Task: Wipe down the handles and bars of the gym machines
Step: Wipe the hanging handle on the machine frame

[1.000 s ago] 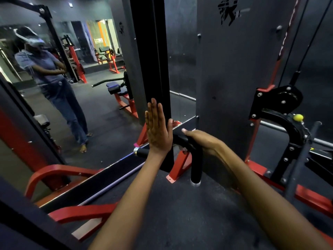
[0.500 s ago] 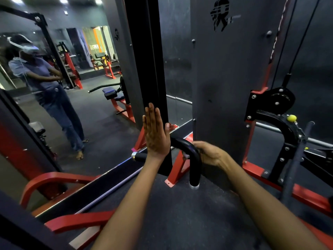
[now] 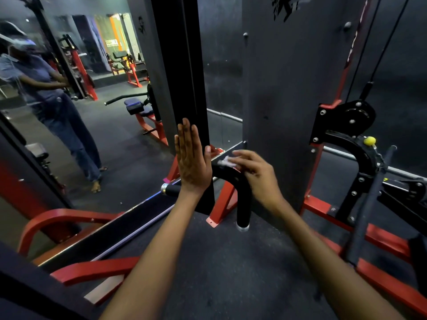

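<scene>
Head view: flat left hand (image 3: 191,162) presses post (image 3: 182,77); right hand (image 3: 256,174) pinches cloth (image 3: 227,162) on handle (image 3: 242,195); logo (image 3: 283,6) unreadable.

Both forearms (image 3: 147,262) are bare; the mirror (image 3: 97,125) shows a blue shirt and jeans.

This is a gym. A big wall mirror (image 3: 97,139) shows red and black exercise machines (image 3: 129,68) and a padded bench (image 3: 136,107). Past the fingers stand a cable pulley (image 3: 353,116) and a dark rubber floor (image 3: 231,273).
</scene>
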Demonstrator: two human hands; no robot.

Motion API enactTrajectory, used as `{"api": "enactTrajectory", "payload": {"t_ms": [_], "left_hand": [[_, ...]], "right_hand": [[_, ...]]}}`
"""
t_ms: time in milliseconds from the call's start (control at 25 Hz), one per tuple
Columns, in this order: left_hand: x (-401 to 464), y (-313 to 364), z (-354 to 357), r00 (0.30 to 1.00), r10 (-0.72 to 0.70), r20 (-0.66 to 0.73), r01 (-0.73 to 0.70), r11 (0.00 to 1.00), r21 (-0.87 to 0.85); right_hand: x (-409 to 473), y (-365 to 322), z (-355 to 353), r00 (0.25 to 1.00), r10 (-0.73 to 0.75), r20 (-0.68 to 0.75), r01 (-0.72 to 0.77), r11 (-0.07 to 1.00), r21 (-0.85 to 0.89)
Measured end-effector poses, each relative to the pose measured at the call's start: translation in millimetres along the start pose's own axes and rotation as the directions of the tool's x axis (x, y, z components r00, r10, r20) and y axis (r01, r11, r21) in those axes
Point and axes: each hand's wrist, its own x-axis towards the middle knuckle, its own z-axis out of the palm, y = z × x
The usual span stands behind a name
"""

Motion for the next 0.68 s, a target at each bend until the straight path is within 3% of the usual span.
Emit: {"api": "enactTrajectory", "payload": {"t_ms": [40, 120, 280, 480, 560, 680], "left_hand": [[0.4, 0.2, -0.6, 1.0, 0.005, 0.002, -0.005, 1.0, 0.001], [-1.6, -0.4, -0.8, 1.0, 0.01, -0.008, -0.01, 1.0, 0.003], [-0.9, 1.8, 1.0, 1.0, -0.004, -0.007, 0.004, 1.0, -0.004], [-13.4, 1.9, 4.9, 0.999, -0.039, -0.01, 0.038, 0.999, -0.004], [-16.2, 0.6, 4.6, 0.999, -0.032, 0.002, 0.032, 0.999, -0.004], [-15.6, 0.8, 4.6, 0.999, -0.034, -0.003, 0.034, 0.999, 0.0]], "right_hand": [[-13.2, -1.5, 5.6, 0.993, -0.116, -0.025, 0.113, 0.988, -0.104], [-51.6, 9.8, 14.0, 0.969, -0.215, -0.122, 0.185, 0.959, -0.216], [-98.1, 45.1, -0.5, 0.958, -0.257, -0.123, 0.214, 0.934, -0.285], [-45.9, 1.6, 2.0, 0.941, -0.279, -0.193, 0.218, 0.933, -0.287], [-40.6, -2.1, 10.2, 0.933, -0.313, -0.177, 0.253, 0.922, -0.295], [-88.4, 45.5, 6.2, 0.951, -0.299, -0.079, 0.257, 0.906, -0.338]]}}
